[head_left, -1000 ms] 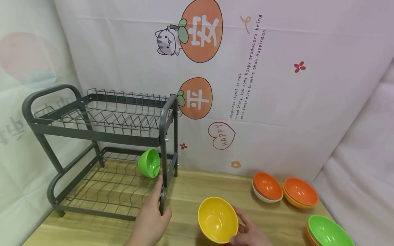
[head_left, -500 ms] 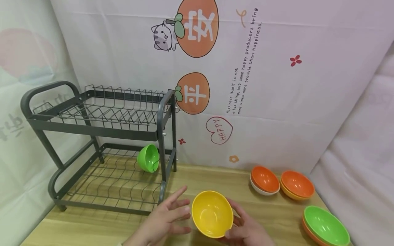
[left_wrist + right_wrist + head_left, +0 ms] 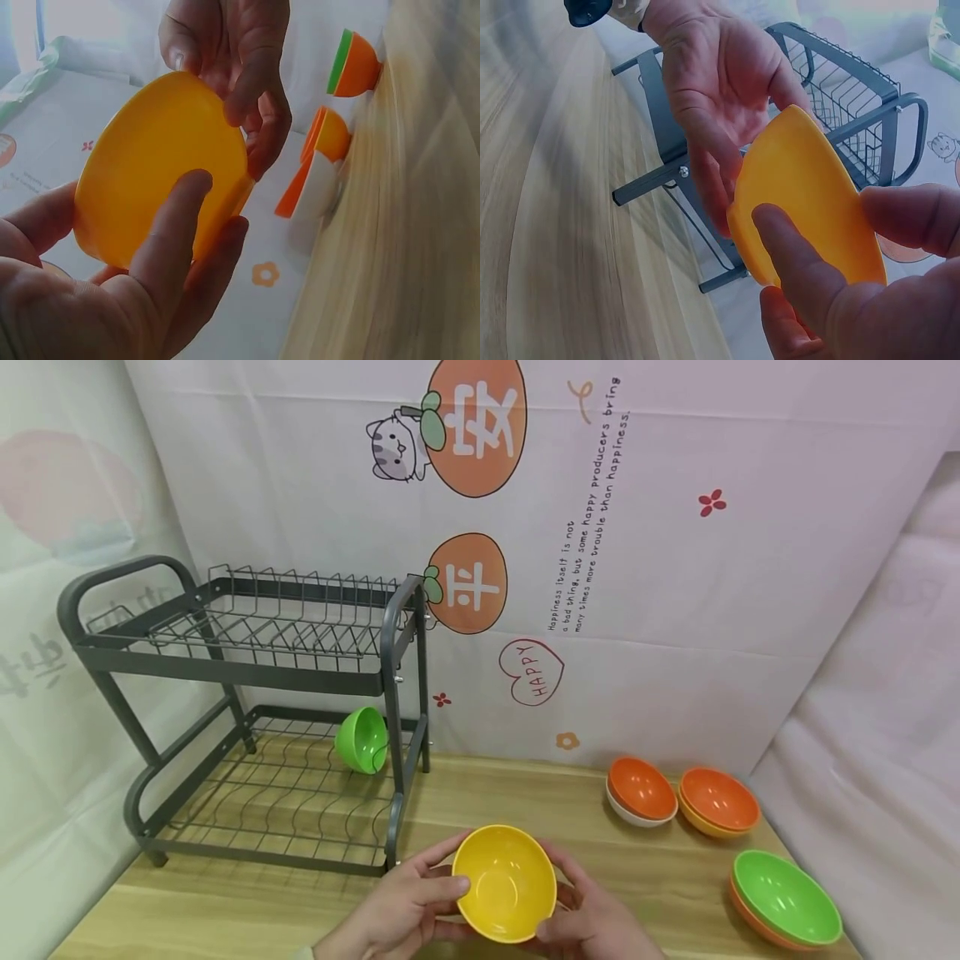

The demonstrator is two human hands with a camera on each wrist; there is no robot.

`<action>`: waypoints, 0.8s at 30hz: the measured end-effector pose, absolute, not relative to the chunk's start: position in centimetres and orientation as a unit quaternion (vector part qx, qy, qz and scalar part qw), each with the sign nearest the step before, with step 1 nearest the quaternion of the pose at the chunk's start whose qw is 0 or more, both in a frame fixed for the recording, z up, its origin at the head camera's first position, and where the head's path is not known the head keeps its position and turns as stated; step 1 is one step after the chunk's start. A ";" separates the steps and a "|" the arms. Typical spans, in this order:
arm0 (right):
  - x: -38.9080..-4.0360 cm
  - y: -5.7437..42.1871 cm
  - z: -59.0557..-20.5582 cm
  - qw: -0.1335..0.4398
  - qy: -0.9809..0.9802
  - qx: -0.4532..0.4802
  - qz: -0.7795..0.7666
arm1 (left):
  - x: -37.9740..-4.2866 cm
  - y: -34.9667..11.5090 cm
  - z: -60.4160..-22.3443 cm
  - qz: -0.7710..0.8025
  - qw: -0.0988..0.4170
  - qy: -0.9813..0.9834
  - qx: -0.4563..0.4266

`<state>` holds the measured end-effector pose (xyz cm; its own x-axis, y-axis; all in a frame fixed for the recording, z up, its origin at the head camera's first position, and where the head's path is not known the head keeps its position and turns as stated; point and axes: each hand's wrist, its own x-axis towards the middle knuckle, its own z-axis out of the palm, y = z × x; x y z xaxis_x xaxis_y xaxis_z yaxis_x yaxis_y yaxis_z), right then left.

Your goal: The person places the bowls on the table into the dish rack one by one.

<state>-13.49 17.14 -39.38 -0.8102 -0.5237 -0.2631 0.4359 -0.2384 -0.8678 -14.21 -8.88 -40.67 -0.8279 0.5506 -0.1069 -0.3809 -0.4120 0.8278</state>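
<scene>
A yellow bowl (image 3: 505, 883) is held up between both hands, its hollow facing the head camera. My left hand (image 3: 408, 902) grips its left side, with the thumb at the rim and the fingers spread against the outer wall. From the other side my right hand (image 3: 588, 914) holds it, thumb on the near rim and fingers behind. Both wrist views show the bowl's outside, with fingertips pressed on it and wood below. A small green bowl (image 3: 362, 741) leans on its side in the lower tier of the dark dish rack (image 3: 262, 681), left of the hands.
On the right of the wooden table (image 3: 480, 793) stand nested bowls: orange in white (image 3: 641, 789), orange in yellow (image 3: 718, 800), and green in orange (image 3: 787, 897). A printed cloth (image 3: 637, 568) hangs behind. The rack's right post (image 3: 393, 743) rises close to my left hand.
My left hand has come away from the rack's right side, moved right, and taken hold of the yellow bowl. The right hand has kept its hold, shifting slightly left with the bowl.
</scene>
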 end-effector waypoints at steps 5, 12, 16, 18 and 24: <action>-13.4 17.0 -39.1 0.311 0.533 -0.034 -0.786 | -14.2 -9.4 -40.8 0.837 0.300 0.445 0.107; -13.4 16.1 -38.4 0.303 0.532 -0.049 -0.789 | -14.4 -10.6 -40.1 0.837 0.291 0.448 0.121; -13.9 15.4 -37.9 0.281 0.537 -0.040 -0.794 | -14.5 -12.9 -38.9 0.833 0.271 0.462 0.137; -14.2 15.0 -37.8 0.260 0.550 -0.029 -0.793 | -14.6 -14.8 -38.1 0.828 0.257 0.473 0.158; -15.7 13.0 -38.7 0.176 0.637 -0.026 -0.750 | -14.9 -21.5 -35.8 0.819 0.213 0.476 0.239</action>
